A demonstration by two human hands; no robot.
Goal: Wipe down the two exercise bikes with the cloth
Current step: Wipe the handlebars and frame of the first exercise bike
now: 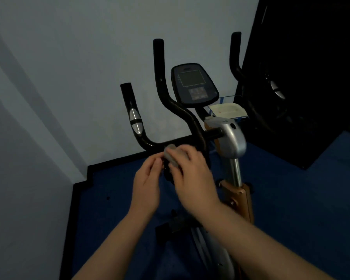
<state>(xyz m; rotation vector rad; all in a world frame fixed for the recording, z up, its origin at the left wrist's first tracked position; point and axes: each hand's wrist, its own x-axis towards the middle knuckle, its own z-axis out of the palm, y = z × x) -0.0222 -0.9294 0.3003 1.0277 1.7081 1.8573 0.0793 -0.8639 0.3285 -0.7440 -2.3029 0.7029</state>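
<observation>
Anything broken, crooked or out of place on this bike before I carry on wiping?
Nothing stands out. The handlebar and console look intact, and both hands, left hand and right hand, meet at the grey cloth by the crossbar. The dim light hides fine damage.

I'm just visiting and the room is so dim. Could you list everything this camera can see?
exercise bike: one plainly seen, silver and tan frame, centre, near the wall
handlebars: black, curved, rising in front of the wall
console: one, dark with a grey screen, above the handlebars
cloth: one, grey, at the handlebar's crossbar
box: one, pale, behind the bike; contents unclear
floor: blue, black edging along the wall
wall: pale grey, left and behind
dark shape: black, right; too dim to identify
left hand: fingers curled beside the cloth
right hand: holding the cloth
</observation>
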